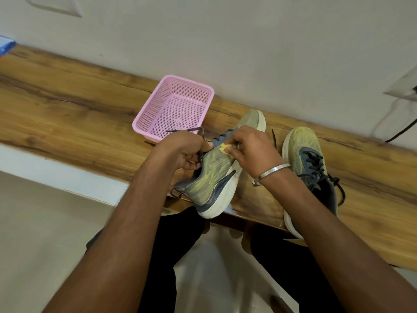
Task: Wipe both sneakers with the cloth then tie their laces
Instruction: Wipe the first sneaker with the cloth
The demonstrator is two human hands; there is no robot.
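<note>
A yellow-green and grey sneaker (pixel 214 177) with a white sole lies tilted on its side on the wooden counter (pixel 67 105). My left hand (pixel 187 150) grips it at the collar, with dark laces trailing over my fingers. My right hand (pixel 250 150) pinches a small yellow cloth (pixel 223 148) against the shoe's upper near the laces. The second sneaker (pixel 309 168) stands upright to the right, its dark laces loose; my right forearm hides its heel.
A pink mesh basket (pixel 144 119) sits behind the held sneaker, close to the wall. A cable and socket (pixel 404 91) are at the far right. The counter's front edge runs just above my knees.
</note>
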